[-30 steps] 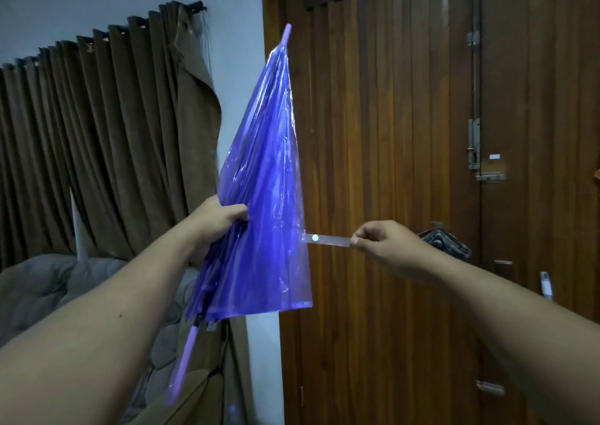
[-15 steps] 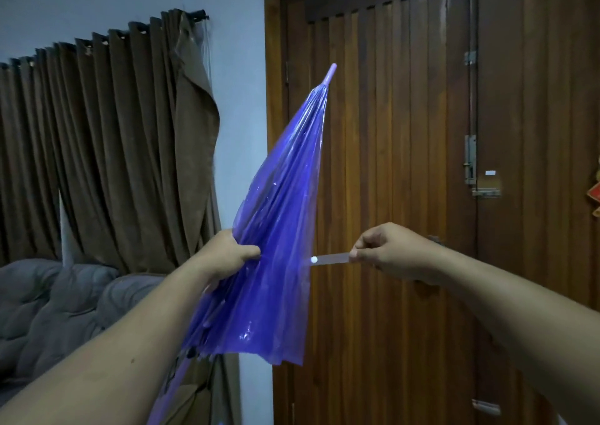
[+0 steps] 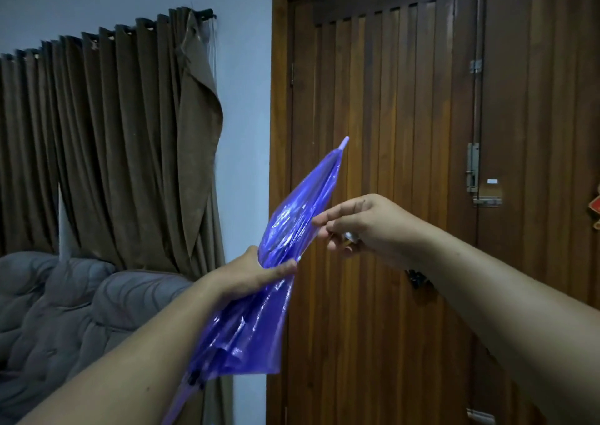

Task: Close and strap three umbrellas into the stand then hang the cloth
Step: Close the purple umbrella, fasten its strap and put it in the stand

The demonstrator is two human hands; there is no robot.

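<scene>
A closed translucent purple umbrella (image 3: 292, 216) slants up and to the right, its tip pointing at the wooden door. My left hand (image 3: 250, 275) grips the folded canopy around its middle. My right hand (image 3: 363, 226) is close against the canopy's right side, its fingers curled and pinching the umbrella's clear strap (image 3: 349, 246), of which only a short piece shows under the fingers. The handle end runs out of view at the bottom. No stand, other umbrellas or cloth are in view.
A brown wooden door (image 3: 406, 132) with a latch (image 3: 472, 171) fills the right side. Brown curtains (image 3: 113, 139) hang at the left, above a grey cushioned sofa (image 3: 65, 311). A pale blue wall strip (image 3: 246, 100) lies between them.
The umbrella has tilted down and rightward and its canopy is gathered tighter. My right hand has brought the strap in from stretched-out to close against the canopy.
</scene>
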